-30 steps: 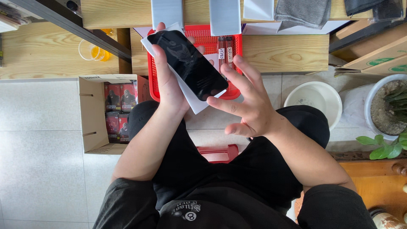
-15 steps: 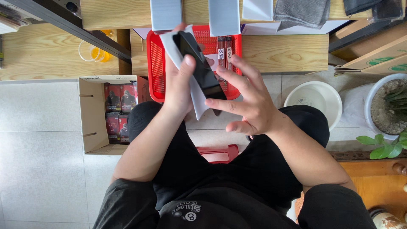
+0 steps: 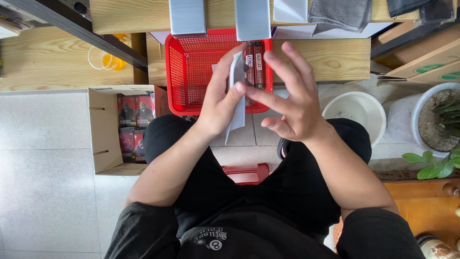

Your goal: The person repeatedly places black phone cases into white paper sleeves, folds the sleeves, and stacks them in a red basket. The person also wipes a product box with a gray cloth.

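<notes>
the left hand (image 3: 221,103) pinches a thin white sleeve (image 3: 236,98) edge-on, thumb on its near face, fingers behind it; what it holds inside is hidden. the right hand (image 3: 290,98) has its fingers spread, index tip touching the sleeve beside the left thumb. beyond the fingertips sits a red basket (image 3: 191,72) with labelled dark strips (image 3: 255,64). left of the left hand, a carton (image 3: 103,129) of red packs (image 3: 134,127).

- Red basket (image 3: 191,81) open on top, mostly bare mesh floor; both hands hover over its near right corner.
- Two grey blocks (image 3: 188,17) overhang basket's far rim.
- Open cardboard box (image 3: 103,129) flanks left knee.
- White bowl (image 3: 357,108) and plant pot (image 3: 433,120) crowd the right.
</notes>
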